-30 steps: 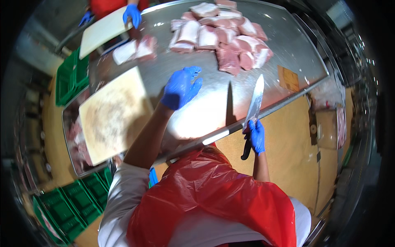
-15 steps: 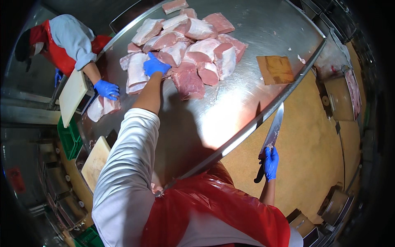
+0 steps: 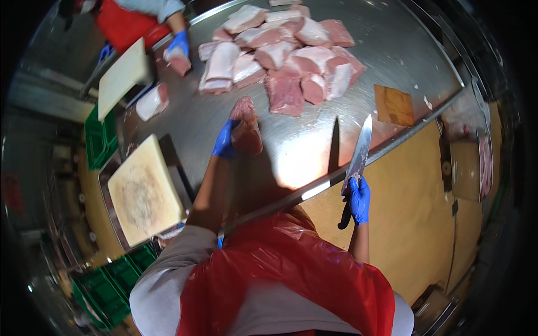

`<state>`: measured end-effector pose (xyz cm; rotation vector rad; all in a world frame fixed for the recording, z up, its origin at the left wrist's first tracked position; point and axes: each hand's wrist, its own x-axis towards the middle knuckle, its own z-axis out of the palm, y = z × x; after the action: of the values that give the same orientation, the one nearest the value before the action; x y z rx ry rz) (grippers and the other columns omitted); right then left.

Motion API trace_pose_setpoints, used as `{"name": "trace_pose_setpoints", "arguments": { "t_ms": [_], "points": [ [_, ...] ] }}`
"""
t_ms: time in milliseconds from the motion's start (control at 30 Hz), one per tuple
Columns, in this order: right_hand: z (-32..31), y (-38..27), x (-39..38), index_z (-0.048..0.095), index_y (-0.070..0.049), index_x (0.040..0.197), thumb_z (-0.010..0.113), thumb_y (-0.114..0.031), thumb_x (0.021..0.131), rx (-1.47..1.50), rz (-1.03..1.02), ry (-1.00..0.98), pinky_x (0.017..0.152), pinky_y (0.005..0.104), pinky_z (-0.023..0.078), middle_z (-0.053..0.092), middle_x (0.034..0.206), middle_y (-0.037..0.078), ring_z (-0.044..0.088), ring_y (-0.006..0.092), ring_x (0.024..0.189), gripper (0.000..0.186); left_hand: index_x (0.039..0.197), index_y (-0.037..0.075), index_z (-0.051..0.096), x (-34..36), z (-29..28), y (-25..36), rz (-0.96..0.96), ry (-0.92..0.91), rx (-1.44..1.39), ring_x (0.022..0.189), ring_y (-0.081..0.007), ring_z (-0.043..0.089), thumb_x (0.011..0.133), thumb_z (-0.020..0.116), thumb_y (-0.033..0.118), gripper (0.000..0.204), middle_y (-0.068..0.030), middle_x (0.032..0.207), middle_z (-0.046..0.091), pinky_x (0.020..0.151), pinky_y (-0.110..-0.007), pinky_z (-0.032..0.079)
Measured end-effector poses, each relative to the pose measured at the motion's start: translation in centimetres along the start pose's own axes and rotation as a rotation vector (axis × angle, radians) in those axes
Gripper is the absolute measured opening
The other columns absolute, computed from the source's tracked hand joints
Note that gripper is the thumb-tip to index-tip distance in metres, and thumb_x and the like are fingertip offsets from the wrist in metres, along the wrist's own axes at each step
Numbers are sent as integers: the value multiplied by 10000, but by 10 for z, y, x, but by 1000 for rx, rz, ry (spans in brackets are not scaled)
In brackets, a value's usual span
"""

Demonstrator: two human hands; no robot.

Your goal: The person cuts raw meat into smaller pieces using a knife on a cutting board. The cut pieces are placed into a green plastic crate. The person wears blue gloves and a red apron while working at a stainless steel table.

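My left hand (image 3: 225,141), in a blue glove, is closed round a piece of raw meat (image 3: 245,127) above the near part of the steel table (image 3: 314,132). Out to the right, my blue-gloved right hand (image 3: 359,199) grips a long knife (image 3: 359,148) by the handle end, its blade pointing up and away over the table's edge. Beyond my left hand lies a heap of pale pink meat pieces (image 3: 280,56). A cutting board (image 3: 144,193), white with a dark worn patch, stands left of my left arm.
Across on the left, a co-worker's gloved hand (image 3: 179,43) holds meat near a second white board (image 3: 124,78). One piece of meat (image 3: 152,102) lies near that board. Green crates (image 3: 100,134) stand below at left. A brown cardboard piece (image 3: 394,105) lies near the table's right edge.
My left hand has come back from the heap with a piece of meat in it. The knife has swung up slightly in my right hand. The co-worker's hand has lifted some meat.
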<state>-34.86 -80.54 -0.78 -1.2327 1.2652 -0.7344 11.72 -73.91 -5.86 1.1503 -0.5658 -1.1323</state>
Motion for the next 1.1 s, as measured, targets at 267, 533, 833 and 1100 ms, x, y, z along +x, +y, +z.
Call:
{"name": "trace_pose_setpoints", "arguments": {
  "t_ms": [267, 533, 833, 1100],
  "points": [
    [62, -42, -8, 583, -52, 1077, 580, -275, 1042, -108, -131, -351, 500, 255, 474, 600, 704, 20, 599, 101, 597, 226, 1484, 0, 412, -253, -65, 220, 332, 170, 286, 1313, -248, 513, 765, 763, 183, 821, -118, 1425, 539, 1150, -390, 367],
    [204, -113, -98, 577, -60, 1065, 557, -293, 1052, -240, -282, -646, 488, 255, 475, 598, 712, 27, 598, 107, 592, 234, 1256, 118, 680, -407, -177, 266, 285, 108, 1736, 1436, -407, 376, 681, 562, -63, 615, -133, 1494, 510, 1179, -482, 322],
    [280, -127, -219, 572, -26, 1106, 544, -238, 1057, -380, -311, -714, 478, 268, 487, 641, 761, 64, 626, 128, 578, 220, 1227, 33, 635, -474, -111, 153, 547, 1103, 1078, 1126, -392, 584, 786, 782, 102, 470, -193, 1205, 621, 989, -435, 488],
    [432, -171, -292, 552, -34, 994, 606, -201, 986, -778, -1238, -937, 627, 506, 492, 633, 862, 266, 604, 492, 780, 176, 1112, 49, 668, -481, -130, 138, 755, 1141, 1165, 963, -340, 620, 796, 758, 148, 343, -134, 1090, 649, 834, -430, 544]
  ]
}}
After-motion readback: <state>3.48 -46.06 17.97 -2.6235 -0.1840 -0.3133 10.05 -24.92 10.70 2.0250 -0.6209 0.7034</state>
